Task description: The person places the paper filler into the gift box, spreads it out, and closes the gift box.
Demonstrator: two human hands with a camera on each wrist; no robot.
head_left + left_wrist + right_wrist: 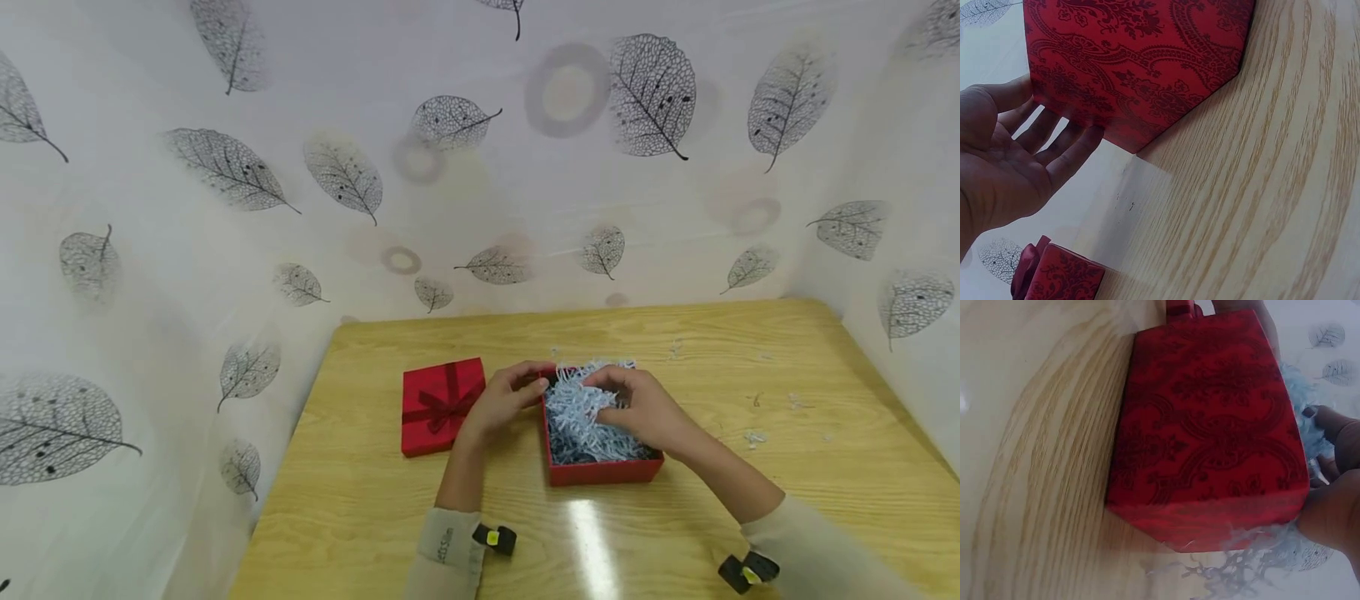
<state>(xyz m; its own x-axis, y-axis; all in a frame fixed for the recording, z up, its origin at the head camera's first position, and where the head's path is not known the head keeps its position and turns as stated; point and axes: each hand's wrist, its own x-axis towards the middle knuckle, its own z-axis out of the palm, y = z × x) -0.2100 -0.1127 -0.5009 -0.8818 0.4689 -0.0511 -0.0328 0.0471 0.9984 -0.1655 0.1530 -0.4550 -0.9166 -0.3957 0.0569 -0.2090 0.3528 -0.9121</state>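
A red gift box [604, 473] with a dark paisley-like pattern sits on the table, its top off. Pale blue-white shredded paper [581, 417] fills it, heaped above the rim, with darker material visible along the inner edges. My left hand [510, 400] holds the box's left side near the back corner; in the left wrist view its fingertips touch the patterned outer wall [1141, 56] and the thumb reaches the rim. Over the box's right side, my right hand [645, 412] grips some of the shredded paper, thumb and fingers sunk into it. The right wrist view shows strands trailing outside the box.
The red lid [442, 407] with a dark red ribbon bow lies left of the box, beside my left forearm. Loose paper scraps [756, 437] are scattered on the wooden table [337, 500] to the right. A leaf-printed curtain [480, 192] surrounds the table's back and sides.
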